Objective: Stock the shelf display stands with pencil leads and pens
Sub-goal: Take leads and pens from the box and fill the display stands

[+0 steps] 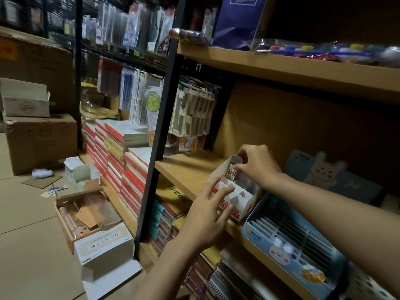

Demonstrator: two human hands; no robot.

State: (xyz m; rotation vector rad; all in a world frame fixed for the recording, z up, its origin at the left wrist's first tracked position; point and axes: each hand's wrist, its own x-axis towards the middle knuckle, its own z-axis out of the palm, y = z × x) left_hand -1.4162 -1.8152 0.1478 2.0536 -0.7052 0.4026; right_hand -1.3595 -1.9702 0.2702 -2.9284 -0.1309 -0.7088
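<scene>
With the right hand (258,163) pinching a pencil lead case (233,169) over the back compartment of the white display stand (236,195) on the shelf (190,169), she'd do well to keep the spread-fingered left hand (207,215) bracing its front and lower the case straight.

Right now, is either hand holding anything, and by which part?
The right hand pinches a pencil lead case by its upper end, lowering it into the white display stand. The left hand steadies that stand's front edge with straight fingers.

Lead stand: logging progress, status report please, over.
Right hand pinching lead case into white stand. Left hand steadying stand front. Nothing blocking.
</scene>
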